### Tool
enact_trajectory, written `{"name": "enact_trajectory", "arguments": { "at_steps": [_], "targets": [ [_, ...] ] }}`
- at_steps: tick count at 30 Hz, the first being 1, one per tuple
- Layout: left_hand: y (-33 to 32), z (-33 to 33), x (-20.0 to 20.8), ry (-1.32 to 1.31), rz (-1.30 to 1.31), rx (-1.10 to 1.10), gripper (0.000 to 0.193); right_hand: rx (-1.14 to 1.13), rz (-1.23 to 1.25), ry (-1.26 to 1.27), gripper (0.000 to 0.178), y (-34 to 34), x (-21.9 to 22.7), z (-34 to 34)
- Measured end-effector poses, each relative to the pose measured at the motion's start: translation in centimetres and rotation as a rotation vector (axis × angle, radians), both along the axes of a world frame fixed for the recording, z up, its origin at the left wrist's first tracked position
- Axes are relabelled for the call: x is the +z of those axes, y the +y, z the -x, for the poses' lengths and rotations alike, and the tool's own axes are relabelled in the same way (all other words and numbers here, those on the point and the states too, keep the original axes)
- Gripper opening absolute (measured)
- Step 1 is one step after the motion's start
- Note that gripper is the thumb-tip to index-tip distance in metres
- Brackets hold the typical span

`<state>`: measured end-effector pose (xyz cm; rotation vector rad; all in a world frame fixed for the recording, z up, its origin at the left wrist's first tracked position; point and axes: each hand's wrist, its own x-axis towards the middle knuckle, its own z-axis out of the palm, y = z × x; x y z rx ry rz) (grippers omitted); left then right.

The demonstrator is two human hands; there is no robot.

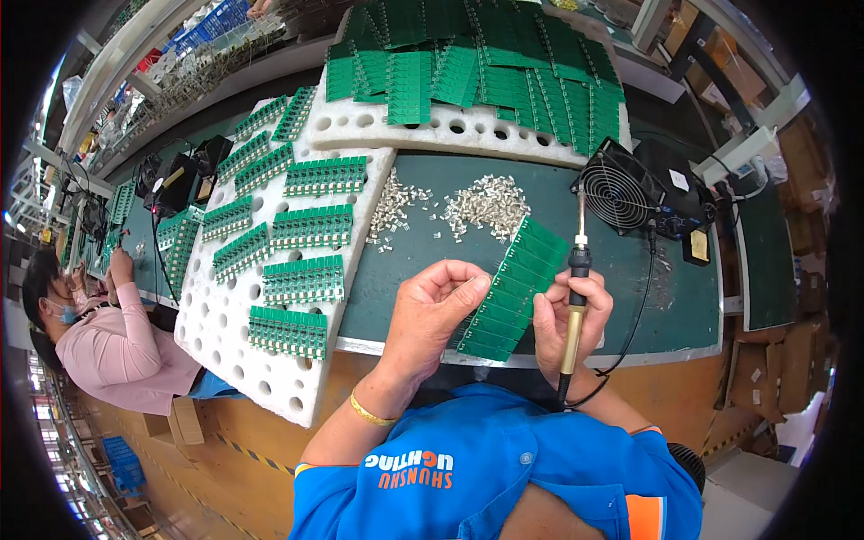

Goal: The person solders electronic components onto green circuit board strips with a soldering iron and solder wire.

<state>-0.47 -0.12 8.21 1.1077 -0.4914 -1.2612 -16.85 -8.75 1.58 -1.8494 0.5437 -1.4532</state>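
Note:
Between finger and thumb, my left hand [438, 310] pinches the left edge of a green circuit board panel [517, 292], which is tilted over the front edge of the bench. My right hand [576, 315] is wrapped round a soldering iron [573, 328], its tip pointing up and away from me. The right fingers are close to the panel's right edge; whether they touch it I cannot tell. Beyond the panel, small white and metal connectors lie in two piles, one larger [488, 207] and one smaller [396, 211].
On the left, a white foam board [238, 333] carries several panels fitted with parts. Stacked green panels [409, 87] cover another foam block [360, 135] at the back. A black fan [616, 191] and a soldering station [675, 193] stand right. A person in pink [126, 351] works far left.

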Motion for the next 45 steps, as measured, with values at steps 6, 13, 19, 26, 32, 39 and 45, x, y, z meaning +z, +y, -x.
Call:
{"name": "enact_trajectory", "arguments": {
  "at_steps": [6, 13, 19, 26, 32, 39, 45],
  "targets": [
    [0.2, 0.0, 0.1, -0.005, -0.007, -0.008, 0.015, 0.016, -0.086, -0.008, 0.047, 0.3, -0.7, -0.4],
    [0.6, 0.1, 0.0, 0.014, 0.024, -0.007, 0.014, 0.028, -0.124, 0.016, 0.045, 0.4, -0.9, -0.6],
    [0.7, -0.2, 0.0, 0.022, -0.006, -0.01, 0.014, 0.029, -0.142, 0.02, 0.046, 0.6, -0.7, -0.8],
    [0.5, 0.1, -0.2, 0.0, -0.01, 0.057, 0.013, 0.017, -0.071, 0.027, 0.045, 0.5, -0.3, -0.7],
    [0.6, -0.5, -1.9, 0.027, -0.017, 0.047, 0.015, 0.048, -0.049, -0.022, 0.048, 0.8, 1.2, -0.6],
    [0.6, -0.6, -1.9, 0.037, -0.071, 0.016, 0.017, 0.058, -0.002, -0.004, 0.049, 1.0, 1.7, -0.3],
    [0.7, -0.5, -1.9, 0.036, -0.077, 0.019, 0.017, 0.048, -0.007, 0.015, 0.048, 1.0, 1.6, -0.3]
  ]
}}
